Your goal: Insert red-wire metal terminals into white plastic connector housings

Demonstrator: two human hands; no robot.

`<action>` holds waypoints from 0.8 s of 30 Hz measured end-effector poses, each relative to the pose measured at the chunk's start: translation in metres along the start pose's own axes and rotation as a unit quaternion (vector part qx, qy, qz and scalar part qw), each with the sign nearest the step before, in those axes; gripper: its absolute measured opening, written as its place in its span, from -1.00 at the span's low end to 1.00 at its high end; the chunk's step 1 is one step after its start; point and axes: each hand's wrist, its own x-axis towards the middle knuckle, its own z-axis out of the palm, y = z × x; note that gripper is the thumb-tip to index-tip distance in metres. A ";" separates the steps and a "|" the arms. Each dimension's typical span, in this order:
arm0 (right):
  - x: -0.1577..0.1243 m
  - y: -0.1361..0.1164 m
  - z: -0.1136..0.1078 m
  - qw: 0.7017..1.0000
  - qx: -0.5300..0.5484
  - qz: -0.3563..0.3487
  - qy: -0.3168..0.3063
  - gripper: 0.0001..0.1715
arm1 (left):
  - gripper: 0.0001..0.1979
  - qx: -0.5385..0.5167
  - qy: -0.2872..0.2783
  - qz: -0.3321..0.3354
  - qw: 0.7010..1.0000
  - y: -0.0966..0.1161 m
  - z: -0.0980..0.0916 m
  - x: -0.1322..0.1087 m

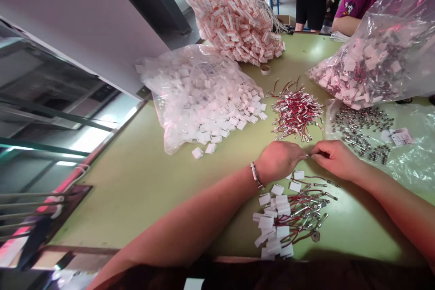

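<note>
Finished white-tagged wires (285, 222) below both hands

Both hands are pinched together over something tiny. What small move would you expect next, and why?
Probably setting the piece down on the finished pile just below. The left hand and right hand meet fingertip to fingertip on a small metal part, too small to make out, and that pile of white blocks with red wires lies nearest.

Bright, even daylight is falling across the desk (142, 181); strongest glare is showing on its far end and on the clear plastic bag (390, 50) at right. Shadows under the forearms are staying soft. Wide-angle distortion is bending the left edge; the background is blurring slightly.
</note>
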 end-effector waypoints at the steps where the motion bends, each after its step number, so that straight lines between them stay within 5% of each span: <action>1: 0.000 -0.001 0.000 1.000 -0.007 0.002 0.002 -0.81 | -0.76 -0.002 -0.005 0.008 1.000 -0.001 -0.004 0.002; 6: -0.002 -0.008 -0.004 0.998 -0.046 0.007 -0.043 -0.80 | -0.84 0.006 0.159 -0.026 0.987 -0.020 -0.019 0.017; 9: -0.001 -0.008 -0.015 0.991 -0.097 -0.026 -0.084 -0.80 | -0.84 0.105 0.156 -0.056 0.981 -0.034 -0.015 0.027; 13: 0.007 0.010 -0.044 0.960 -0.273 0.040 0.049 -0.73 | -0.83 0.111 0.163 -0.030 0.980 -0.041 -0.006 0.033; 16: 0.011 0.028 -0.060 0.900 -0.423 0.094 0.038 -0.76 | -0.88 0.021 0.273 -0.014 0.962 -0.038 -0.011 0.032; 19: 0.014 0.040 -0.060 0.889 -0.454 0.059 0.022 -0.71 | -0.94 -0.149 0.354 -0.060 0.921 -0.029 -0.024 0.028; 24: 0.017 0.041 -0.052 0.889 -0.452 0.046 0.055 -0.70 | -0.93 -0.359 0.335 -0.153 0.858 -0.011 -0.038 0.020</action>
